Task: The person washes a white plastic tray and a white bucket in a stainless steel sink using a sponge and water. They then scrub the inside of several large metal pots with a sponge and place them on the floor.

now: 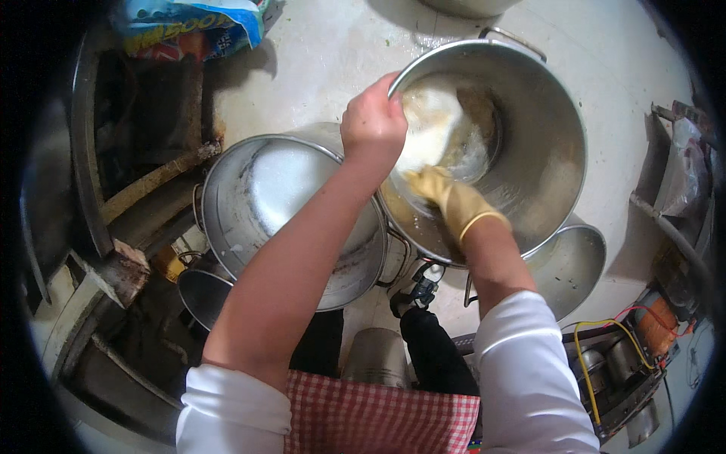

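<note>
A tall stainless steel stockpot (547, 130) leans with its mouth towards me, white sudsy liquid (428, 127) pooled inside along its left wall. My bare left hand (374, 116) grips the pot's rim at the upper left, thumb inside. Inside the pot, my right hand (445, 196) wears a yellow rubber glove and touches the lower-left wall near the suds. Its fingers are blurred, so whether they hold something is unclear. Left of this pot, and partly behind my left forearm, stands a second steel pot (354, 267) with white foam (286, 181) in it.
Another steel pot (575, 272) sits at the lower right, and a smaller one (198, 292) at the lower left. Metal framework (153, 198) lines the left side. A printed plastic bag (195, 28) lies at the upper left. Right, a yellow hose (584, 363) runs beside metalware.
</note>
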### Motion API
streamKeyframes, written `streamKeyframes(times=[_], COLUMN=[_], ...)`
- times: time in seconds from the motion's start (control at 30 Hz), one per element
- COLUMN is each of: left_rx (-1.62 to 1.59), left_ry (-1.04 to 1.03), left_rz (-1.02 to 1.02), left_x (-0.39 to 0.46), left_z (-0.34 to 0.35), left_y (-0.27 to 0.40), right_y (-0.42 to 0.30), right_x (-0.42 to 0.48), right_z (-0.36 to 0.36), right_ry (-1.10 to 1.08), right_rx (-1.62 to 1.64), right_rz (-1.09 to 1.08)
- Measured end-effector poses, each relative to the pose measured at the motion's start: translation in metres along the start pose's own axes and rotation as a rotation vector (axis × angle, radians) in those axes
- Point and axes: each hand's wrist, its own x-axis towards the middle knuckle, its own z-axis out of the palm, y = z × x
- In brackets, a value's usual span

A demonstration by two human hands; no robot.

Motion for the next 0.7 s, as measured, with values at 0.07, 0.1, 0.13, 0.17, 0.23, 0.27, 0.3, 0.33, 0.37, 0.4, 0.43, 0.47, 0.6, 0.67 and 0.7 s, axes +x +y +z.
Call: streamKeyframes(times=[0.07,0.1,0.13,0.17,0.23,0.27,0.3,0.33,0.37,0.4,0.43,0.47,0.6,0.67,0.7], left_rx=[0.003,0.004,0.011,0.008,-0.009,0.026,0.029,0.035,0.041,0.011,-0.018,-0.041,-0.064,-0.062,-0.063], left_ry=[-0.02,-0.025,0.017,0.005,-0.017,-0.006,-0.001,0.009,0.011,0.033,0.053,0.08,0.114,0.109,0.125], left_rz=[0.028,0.033,0.059,0.014,-0.034,-0.039,-0.035,-0.029,-0.02,-0.006,0.002,0.007,-0.019,0.006,0.021], left_x=[0.003,0.003,0.001,-0.005,-0.002,-0.003,-0.005,-0.004,-0.003,-0.003,-0.006,-0.008,-0.013,-0.014,-0.011], left_z=[0.003,0.004,0.003,0.001,0.0,-0.005,-0.008,-0.009,-0.007,-0.002,0.005,0.009,0.013,0.016,0.016], left_y=[0.0,-0.004,-0.007,-0.01,-0.005,-0.008,-0.005,-0.004,-0.004,-0.003,-0.002,-0.004,0.006,0.002,0.0], right_y=[-0.04,-0.057,-0.072,-0.079,-0.061,-0.034,-0.005,0.023,0.047,0.07,0.089,0.097,0.044,-0.007,-0.037], right_x=[-0.005,-0.021,-0.041,-0.063,-0.093,-0.122,-0.126,-0.118,-0.105,-0.087,-0.068,-0.051,-0.011,-0.02,-0.033], right_z=[-0.012,-0.029,-0.041,-0.044,-0.019,0.001,-0.015,-0.041,-0.061,-0.069,-0.063,-0.051,-0.034,-0.045,-0.059], right_ry=[0.078,0.1,0.109,0.113,0.164,0.435,0.159,-0.111,-0.381,-0.315,-0.251,-0.112,0.152,0.234,0.265], right_rx=[0.229,0.324,0.418,0.516,0.411,0.122,-0.042,-0.203,-0.356,-0.617,-0.878,-0.645,-0.056,0.304,0.51], right_rz=[-0.112,-0.194,-0.275,-0.344,-0.395,-0.571,-0.448,-0.324,-0.188,-0.186,-0.186,-0.033,0.098,-0.031,-0.127])
